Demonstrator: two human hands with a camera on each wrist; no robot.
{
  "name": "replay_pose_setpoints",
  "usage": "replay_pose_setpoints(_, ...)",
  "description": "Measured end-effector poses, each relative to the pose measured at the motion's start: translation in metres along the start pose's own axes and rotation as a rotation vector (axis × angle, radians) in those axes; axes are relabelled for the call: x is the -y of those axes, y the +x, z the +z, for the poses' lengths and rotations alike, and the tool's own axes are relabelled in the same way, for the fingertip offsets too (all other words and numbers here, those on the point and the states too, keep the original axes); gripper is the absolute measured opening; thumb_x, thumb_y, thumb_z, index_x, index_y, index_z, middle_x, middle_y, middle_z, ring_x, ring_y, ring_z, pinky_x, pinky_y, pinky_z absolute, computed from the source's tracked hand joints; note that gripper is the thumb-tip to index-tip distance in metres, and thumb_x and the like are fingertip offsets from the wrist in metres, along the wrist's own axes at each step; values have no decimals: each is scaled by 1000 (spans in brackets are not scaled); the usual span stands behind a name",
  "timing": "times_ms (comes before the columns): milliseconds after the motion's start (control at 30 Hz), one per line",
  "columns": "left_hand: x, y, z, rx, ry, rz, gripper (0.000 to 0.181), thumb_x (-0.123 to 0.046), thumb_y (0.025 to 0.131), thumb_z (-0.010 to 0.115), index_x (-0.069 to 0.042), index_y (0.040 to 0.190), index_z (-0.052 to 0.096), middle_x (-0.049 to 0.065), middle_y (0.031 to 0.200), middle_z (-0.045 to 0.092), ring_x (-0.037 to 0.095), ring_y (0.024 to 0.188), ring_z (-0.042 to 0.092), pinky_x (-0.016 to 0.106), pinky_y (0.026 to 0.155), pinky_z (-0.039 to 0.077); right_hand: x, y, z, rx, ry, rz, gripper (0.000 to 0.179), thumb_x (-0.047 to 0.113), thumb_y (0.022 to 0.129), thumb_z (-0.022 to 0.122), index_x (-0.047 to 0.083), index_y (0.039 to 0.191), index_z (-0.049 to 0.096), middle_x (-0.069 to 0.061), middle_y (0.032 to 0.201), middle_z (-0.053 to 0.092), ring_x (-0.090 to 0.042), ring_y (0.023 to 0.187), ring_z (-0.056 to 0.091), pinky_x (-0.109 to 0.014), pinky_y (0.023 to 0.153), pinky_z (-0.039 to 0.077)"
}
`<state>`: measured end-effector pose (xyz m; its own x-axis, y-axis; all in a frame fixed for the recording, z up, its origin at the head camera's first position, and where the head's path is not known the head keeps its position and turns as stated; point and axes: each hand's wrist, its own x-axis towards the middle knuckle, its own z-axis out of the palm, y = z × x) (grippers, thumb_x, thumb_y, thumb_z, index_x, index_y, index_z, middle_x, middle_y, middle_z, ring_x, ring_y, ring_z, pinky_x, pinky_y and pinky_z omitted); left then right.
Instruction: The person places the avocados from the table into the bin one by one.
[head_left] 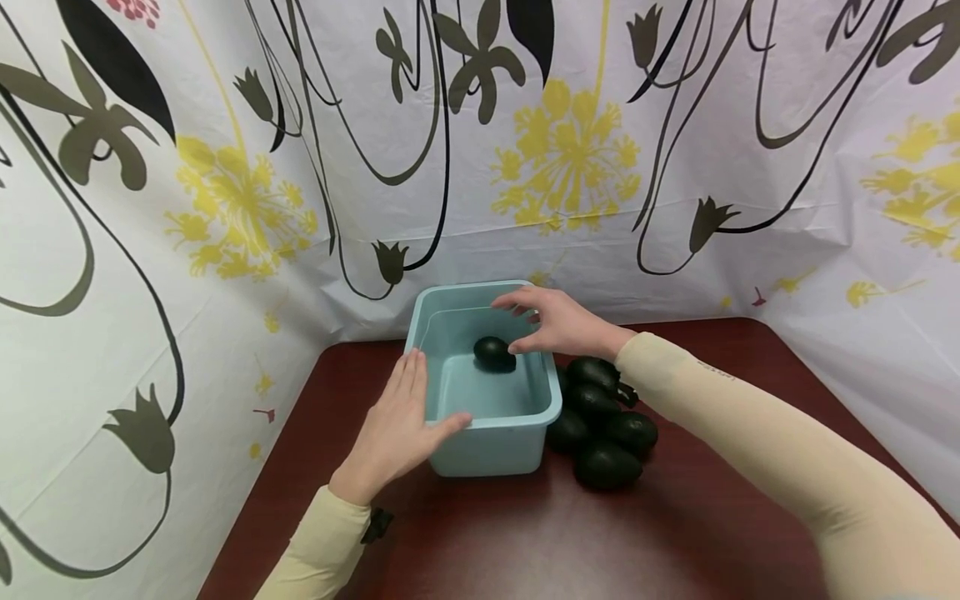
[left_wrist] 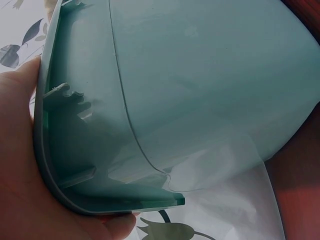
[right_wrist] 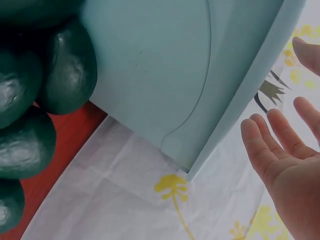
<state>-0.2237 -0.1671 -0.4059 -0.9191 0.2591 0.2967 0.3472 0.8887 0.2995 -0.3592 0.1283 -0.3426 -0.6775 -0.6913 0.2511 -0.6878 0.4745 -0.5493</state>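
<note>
A light blue plastic bin (head_left: pixel 487 450) stands on the table, with one dark green avocado (head_left: pixel 493 354) lying inside it. My left hand (head_left: pixel 397 425) rests on the bin's near left rim, fingers straight and thumb spread along the front edge. The left wrist view shows that hand (left_wrist: pixel 20 150) against the rim from outside. Over the bin's right side hovers my right hand (head_left: pixel 562 321), its fingers spread, relaxed and holding nothing. Several dark avocados (head_left: pixel 607 464) lie heaped against the bin's right side; the right wrist view shows some of these avocados (right_wrist: pixel 67 70) close up.
The dark red table (head_left: pixel 510 542) extends in front of the bin and to both sides. Behind it hangs a white sheet (head_left: pixel 465 208) printed with flowers, close to the bin's far side. A small black object (head_left: pixel 377 525) sits beneath the left wrist.
</note>
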Motion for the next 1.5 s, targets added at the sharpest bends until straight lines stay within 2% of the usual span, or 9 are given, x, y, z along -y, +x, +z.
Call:
replay_pose_setpoints(100, 1, 0, 1, 1, 0, -5, 117, -86, 85, 40, 0, 160, 15, 14, 167, 10, 30, 153, 9, 49, 112, 34, 0, -4, -3, 1, 4, 3, 67, 36, 85, 83, 32, 144, 52, 3, 143, 51, -14, 122, 52, -44, 99, 49)
replay_pose_setpoints(233, 2, 0, 2, -2, -4, 1, 117, -86, 85, 41, 0, 160, 15, 14, 167, 11, 30, 153, 9, 49, 113, 33, 0, -10, -6, 3, -8, 11, 66, 37, 85, 82, 35, 144, 52, 5, 142, 51, -12, 122, 52, -40, 98, 49)
replay_pose_setpoints(433, 2, -1, 2, -20, -7, 18, 116, -85, 86, 42, 2, 159, 18, 15, 167, 13, 31, 153, 11, 50, 114, 31, -5, -20, -10, -4, -5, 4, 67, 36, 85, 83, 31, 145, 52, 6, 139, 51, -14, 122, 52, -40, 97, 50)
replay_pose_setpoints(700, 1, 0, 2, -27, -10, 28, 115, -84, 86, 44, 2, 159, 19, 14, 167, 12, 29, 153, 9, 49, 115, 30, -9, -35, -13, -14, -9, 48, 67, 38, 85, 83, 31, 144, 53, -1, 142, 51, -26, 125, 54, -46, 98, 49)
replay_pose_setpoints(933, 1, 0, 1, -16, -11, 17, 116, -85, 85, 42, 1, 159, 16, 13, 167, 9, 28, 154, 6, 47, 116, 27, -13, -48, -19, -40, -70, 76, 65, 41, 84, 82, 39, 142, 53, 8, 136, 53, -11, 120, 53, -44, 96, 50)
replay_pose_setpoints(1133, 1, 0, 1, -15, -16, 17, 116, -85, 85, 42, 0, 159, 17, 13, 167, 9, 29, 153, 7, 47, 117, 25, -20, -64, -25, -62, -64, 73, 66, 41, 84, 83, 32, 143, 54, 14, 133, 52, -17, 123, 54, -48, 98, 48)
replay_pose_setpoints(1500, 0, 0, 0, -12, -12, 19, 117, -85, 85, 44, 2, 159, 17, 15, 167, 9, 32, 153, 9, 49, 116, 28, -33, -93, -29, -65, -91, 95, 63, 52, 86, 77, 34, 142, 53, 9, 135, 53, -19, 122, 55, -45, 97, 49)
